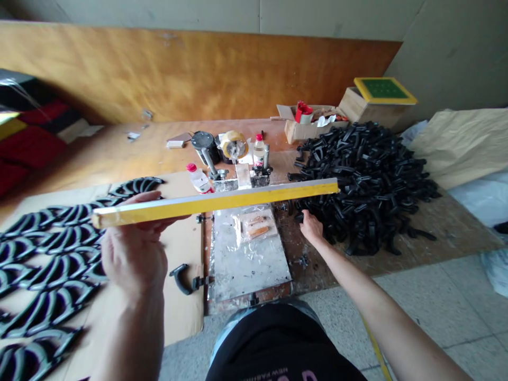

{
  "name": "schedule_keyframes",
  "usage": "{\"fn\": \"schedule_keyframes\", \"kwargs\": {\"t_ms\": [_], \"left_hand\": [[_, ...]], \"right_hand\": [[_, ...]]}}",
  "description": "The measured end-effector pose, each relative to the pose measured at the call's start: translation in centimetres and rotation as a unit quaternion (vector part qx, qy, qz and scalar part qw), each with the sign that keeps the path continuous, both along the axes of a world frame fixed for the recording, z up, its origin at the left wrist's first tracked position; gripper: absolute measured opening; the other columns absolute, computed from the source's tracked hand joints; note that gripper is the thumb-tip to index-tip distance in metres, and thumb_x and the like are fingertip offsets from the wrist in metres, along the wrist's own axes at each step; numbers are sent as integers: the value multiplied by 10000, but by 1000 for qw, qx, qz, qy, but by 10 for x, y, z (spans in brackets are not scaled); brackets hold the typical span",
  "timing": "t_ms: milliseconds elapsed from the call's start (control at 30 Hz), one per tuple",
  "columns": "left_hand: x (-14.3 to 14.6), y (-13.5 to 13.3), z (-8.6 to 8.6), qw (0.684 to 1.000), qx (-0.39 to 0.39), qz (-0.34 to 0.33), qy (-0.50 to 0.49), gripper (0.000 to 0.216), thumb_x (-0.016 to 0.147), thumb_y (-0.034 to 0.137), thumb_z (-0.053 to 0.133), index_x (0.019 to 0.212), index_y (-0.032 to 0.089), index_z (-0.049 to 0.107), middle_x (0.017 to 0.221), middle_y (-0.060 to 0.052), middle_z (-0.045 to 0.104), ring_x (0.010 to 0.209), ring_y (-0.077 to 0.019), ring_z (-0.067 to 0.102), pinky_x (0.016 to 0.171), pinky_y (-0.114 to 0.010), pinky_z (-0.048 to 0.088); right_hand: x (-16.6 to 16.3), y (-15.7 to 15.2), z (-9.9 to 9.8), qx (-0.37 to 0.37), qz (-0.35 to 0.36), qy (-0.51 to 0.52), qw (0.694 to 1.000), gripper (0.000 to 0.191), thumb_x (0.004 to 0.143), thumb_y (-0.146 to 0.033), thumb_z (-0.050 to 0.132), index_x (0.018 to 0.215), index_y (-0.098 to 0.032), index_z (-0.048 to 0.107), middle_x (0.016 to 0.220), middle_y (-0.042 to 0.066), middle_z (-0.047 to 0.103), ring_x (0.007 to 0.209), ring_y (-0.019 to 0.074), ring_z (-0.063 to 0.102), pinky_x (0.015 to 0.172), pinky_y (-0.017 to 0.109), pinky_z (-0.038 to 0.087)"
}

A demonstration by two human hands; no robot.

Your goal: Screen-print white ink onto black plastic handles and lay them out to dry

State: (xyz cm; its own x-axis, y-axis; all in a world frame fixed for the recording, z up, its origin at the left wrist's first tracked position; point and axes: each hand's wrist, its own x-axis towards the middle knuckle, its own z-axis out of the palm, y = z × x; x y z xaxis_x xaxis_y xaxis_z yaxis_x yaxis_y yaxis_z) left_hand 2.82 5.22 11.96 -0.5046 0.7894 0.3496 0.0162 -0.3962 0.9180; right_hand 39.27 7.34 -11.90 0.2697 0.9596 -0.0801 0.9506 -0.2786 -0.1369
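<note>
My left hand [133,248] is closed on the left end of a long yellow-edged frame [222,201], holding it level above the work plate [246,259]. My right hand [311,227] reaches to the near edge of a big heap of black curved plastic parts [365,180]. Its fingers curl on one black part [298,216]. A small orange-and-white piece [256,226] lies on the plastic-covered plate under the frame.
Rows of black arched parts [51,264] lie on cardboard at the left. A black clamp [180,278] sits by the plate. Bottles [198,179], a tape roll [234,144] and a black can [203,143] stand behind. Boxes [373,103] sit at the back right.
</note>
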Motion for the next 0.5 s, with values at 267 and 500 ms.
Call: {"fn": "schedule_keyframes", "kwargs": {"t_ms": [267,500], "left_hand": [[1,2,-3,999,8,-33,-26,397,906,423,442,909,111,687,611,-29,710,550,-173,689,573,-327,589],[-1,-2,0,998,0,-48,-26,357,909,382,449,1030,117,656,605,-26,710,565,-193,699,585,-338,584]], "right_hand": [[-80,19,49,78,293,243,921,508,774,-85,637,1253,-225,545,1075,47,679,953,187,639,849,289,470],[-149,44,58,2,403,199,893,457,786,-122,703,1222,-230,621,1018,31,659,942,180,613,813,258,454]]}}
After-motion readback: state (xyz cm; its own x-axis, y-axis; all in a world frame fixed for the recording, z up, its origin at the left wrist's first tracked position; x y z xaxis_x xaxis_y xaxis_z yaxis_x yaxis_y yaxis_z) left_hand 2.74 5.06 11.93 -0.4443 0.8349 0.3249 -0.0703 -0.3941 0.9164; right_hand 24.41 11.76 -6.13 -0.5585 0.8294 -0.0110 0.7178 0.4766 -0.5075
